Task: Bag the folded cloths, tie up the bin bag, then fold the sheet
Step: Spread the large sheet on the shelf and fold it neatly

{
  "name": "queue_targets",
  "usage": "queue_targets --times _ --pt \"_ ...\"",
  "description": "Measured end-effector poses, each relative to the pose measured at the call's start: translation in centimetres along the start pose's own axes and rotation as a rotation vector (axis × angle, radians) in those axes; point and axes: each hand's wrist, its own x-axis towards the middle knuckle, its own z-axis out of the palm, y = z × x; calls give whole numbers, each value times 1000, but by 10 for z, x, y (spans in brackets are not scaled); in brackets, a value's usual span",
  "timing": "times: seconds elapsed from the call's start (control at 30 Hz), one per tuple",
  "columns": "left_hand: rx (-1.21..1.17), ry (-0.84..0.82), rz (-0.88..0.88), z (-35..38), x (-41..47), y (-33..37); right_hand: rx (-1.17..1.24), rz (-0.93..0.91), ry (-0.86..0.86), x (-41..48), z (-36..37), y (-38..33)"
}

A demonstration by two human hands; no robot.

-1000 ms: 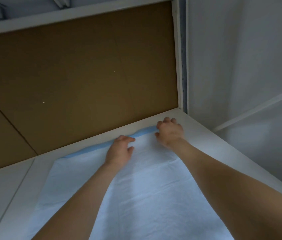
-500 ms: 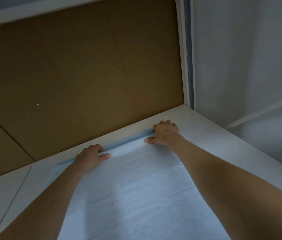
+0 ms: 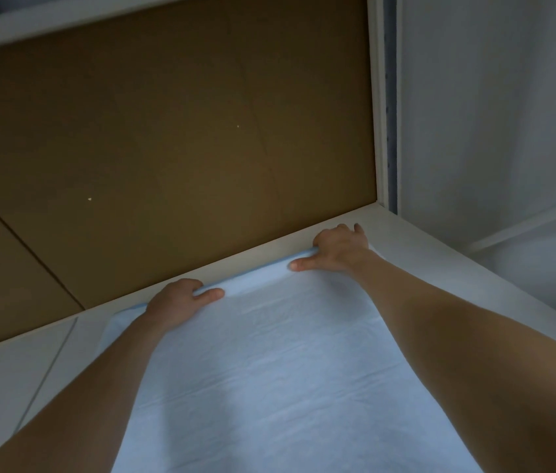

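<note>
At the far edge of the sheet, the left hand gripped the hem. Its thumb lay flat on top and pointed toward the other hand, and its fingers curled over the edge, their tips hidden behind it. To its right and a little farther off, the right hand held the same edge in the same way: thumb stretched along the top toward the left hand, fingers bent over the far side. Both forearms reached out bare across the cloth.

Between the two thumbs the edge was bunched and slightly raised, and a blue border showed along it. The border ran on to the left of the left hand as far as the sheet's corner. Nearer than the hands, the sheet was pale and lay spread flat, with faint creases across it, and it ran out of view at the bottom.

Under the sheet was a white table, bare to the left of the left hand, where a thin seam crossed it, and bare again to the right of the right arm. Just beyond the fingers a brown board stood upright along the table's back edge. A white post rose past the right hand at the board's corner, and a pale wall lay beyond that.
</note>
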Motion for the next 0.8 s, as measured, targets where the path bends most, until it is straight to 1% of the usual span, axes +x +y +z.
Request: queue_targets --times 0.17,0.3,0.53,0.63,0.73,0.8 --pt "35 -30 12 -4 -1 -1 37 -2 -13 -1 1 0" --pt "43 -34 18 0 1 -4 39 -39 -15 1 7 2" --pt "49 -29 13 11 4 -5 -22 -14 -66 5 17 0" --pt "68 -39 -23 18 5 -6 -85 16 -52 4 21 -3" --pt "184 4 -71 18 -1 -7 -121 42 -28 1 22 -6" --pt "198 46 -117 10 -10 -11 -136 70 -12 -4 21 -2"
